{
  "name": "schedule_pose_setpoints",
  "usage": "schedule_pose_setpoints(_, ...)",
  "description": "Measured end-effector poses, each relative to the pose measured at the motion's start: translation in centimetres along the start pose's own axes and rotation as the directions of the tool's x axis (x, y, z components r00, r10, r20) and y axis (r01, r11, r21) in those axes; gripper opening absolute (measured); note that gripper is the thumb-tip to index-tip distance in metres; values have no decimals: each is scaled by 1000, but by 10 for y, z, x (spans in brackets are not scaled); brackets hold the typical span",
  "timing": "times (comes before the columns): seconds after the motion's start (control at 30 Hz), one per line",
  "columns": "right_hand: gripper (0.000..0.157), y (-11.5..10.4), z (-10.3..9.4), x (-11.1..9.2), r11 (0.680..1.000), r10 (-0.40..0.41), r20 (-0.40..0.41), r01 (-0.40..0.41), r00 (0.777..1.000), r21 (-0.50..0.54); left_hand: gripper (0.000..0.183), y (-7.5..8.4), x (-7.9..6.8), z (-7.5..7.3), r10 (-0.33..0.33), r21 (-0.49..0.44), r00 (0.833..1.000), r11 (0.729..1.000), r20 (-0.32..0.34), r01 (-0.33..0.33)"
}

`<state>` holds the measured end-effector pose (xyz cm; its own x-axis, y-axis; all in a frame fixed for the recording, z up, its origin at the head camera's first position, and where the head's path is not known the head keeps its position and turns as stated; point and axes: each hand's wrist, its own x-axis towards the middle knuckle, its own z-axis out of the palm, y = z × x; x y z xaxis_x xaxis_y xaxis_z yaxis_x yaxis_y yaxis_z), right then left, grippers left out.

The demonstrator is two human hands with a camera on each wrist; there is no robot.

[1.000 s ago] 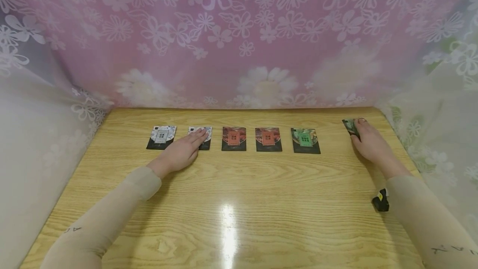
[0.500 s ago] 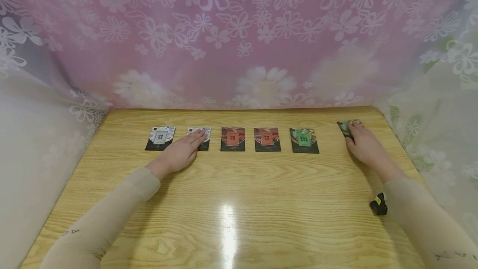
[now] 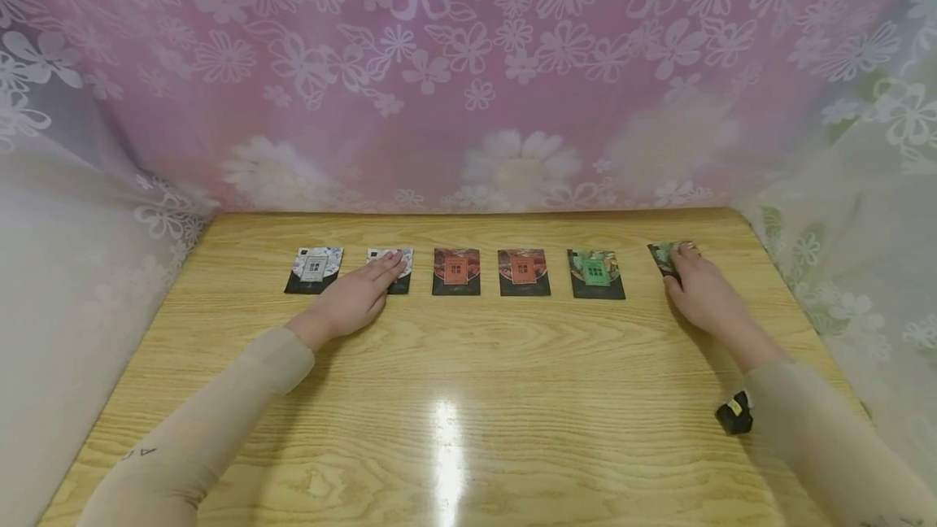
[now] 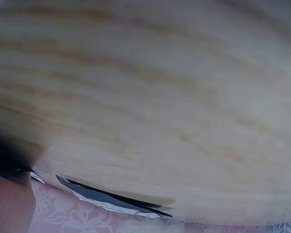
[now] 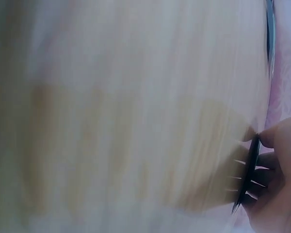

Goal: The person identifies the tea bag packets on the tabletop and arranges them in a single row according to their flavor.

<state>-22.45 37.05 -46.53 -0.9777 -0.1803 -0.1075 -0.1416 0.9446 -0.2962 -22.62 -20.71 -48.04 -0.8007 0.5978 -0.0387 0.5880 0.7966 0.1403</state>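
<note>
Several flat sachets lie in a row across the wooden table. My left hand (image 3: 356,294) lies with straight fingers over the second white-and-black sachet (image 3: 378,255), covering much of it. At the far left lies another white-and-black sachet (image 3: 313,270). My right hand (image 3: 704,293) grips a green-and-black sachet (image 3: 661,255) at the row's right end, its right part hidden under the fingers. In the right wrist view, the thumb (image 5: 267,138) is at the edge of this sachet (image 5: 247,170), held close over the table, with fingers along it.
Two red sachets (image 3: 457,272) (image 3: 523,272) and a green sachet (image 3: 596,273) lie between the hands. Near the right sleeve is a small black object (image 3: 734,414) with a yellow mark. A floral curtain (image 3: 468,104) borders the table (image 3: 512,397) at the back and sides.
My right hand has moved left with the green-and-black sachet, towards the other green one. The small black object has shifted along with the right wrist. My left hand has stayed in place.
</note>
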Motion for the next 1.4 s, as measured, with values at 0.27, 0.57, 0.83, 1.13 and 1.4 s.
schedule_pose_setpoints(0.27,64,-16,9,-5,1000,-5,-21,5,1000,1,60,0,1,0,1,7,1000,1000,6,-1)
schedule_pose_setpoints(0.57,62,-25,9,-9,1000,3,-33,-3,999,6,60,1,3,0,5,-2,1000,1000,9,-5)
schedule_pose_setpoints(0.83,64,-20,7,-10,998,-57,-32,56,998,-27,60,1,4,1,3,-9,1000,1000,11,-3)
schedule_pose_setpoints(1.13,66,-20,9,-12,1000,-26,12,26,1000,-9,60,-3,5,-2,-3,5,999,1000,48,3)
schedule_pose_setpoints(1.4,65,-30,8,-12,1000,-1,1,1,1000,-6,59,-2,3,-4,-13,-23,999,1000,39,14)
